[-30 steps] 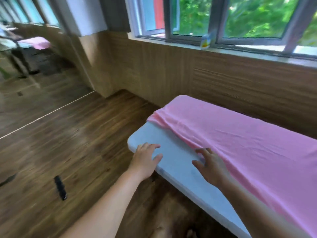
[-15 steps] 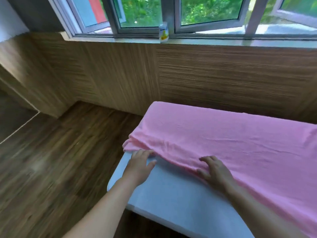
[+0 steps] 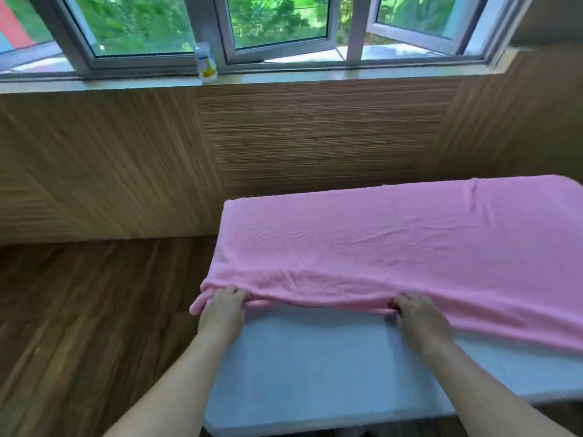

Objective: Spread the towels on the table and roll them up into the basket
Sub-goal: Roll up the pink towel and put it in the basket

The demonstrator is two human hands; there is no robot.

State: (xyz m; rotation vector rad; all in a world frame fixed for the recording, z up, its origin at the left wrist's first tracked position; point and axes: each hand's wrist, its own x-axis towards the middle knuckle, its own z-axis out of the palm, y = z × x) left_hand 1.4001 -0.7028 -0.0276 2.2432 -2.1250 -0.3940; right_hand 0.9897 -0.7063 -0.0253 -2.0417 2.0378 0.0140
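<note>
— Two hands appear in the head view; how does each stand?

— The left hand (image 3: 222,313) lies at the near left corner of the pink towel (image 3: 378,241), fingers curled onto the towel's near edge and gripping it. The right hand (image 3: 421,320) grips the same edge further right, fingers likewise curled into the cloth. The fingertips of both are hidden in the fold.

— Where does the towel lie?

— It is spread lengthwise on the desk (image 3: 315,357), covering the far part from the left end out past the right border of the frame. The stretch of edge between the hands is gathered into a low ridge; whether it is rolled or merely doubled over cannot be told. The towel's left corner hangs just off the desk's end. The near strip of the desk, pale and not covered by the towel, shows below the hands, and both forearms reach across it.

— And the surroundings?

— Behind the desk runs a wood-panelled wall (image 3: 284,137), topped by a sill (image 3: 315,77) under a window (image 3: 277,23) with green foliage beyond the glass. A small bottle (image 3: 205,63) with a yellow mark stands upright on the sill, left of centre. Dark wooden floor (image 3: 79,326) fills the left of the frame, blurred.
</note>
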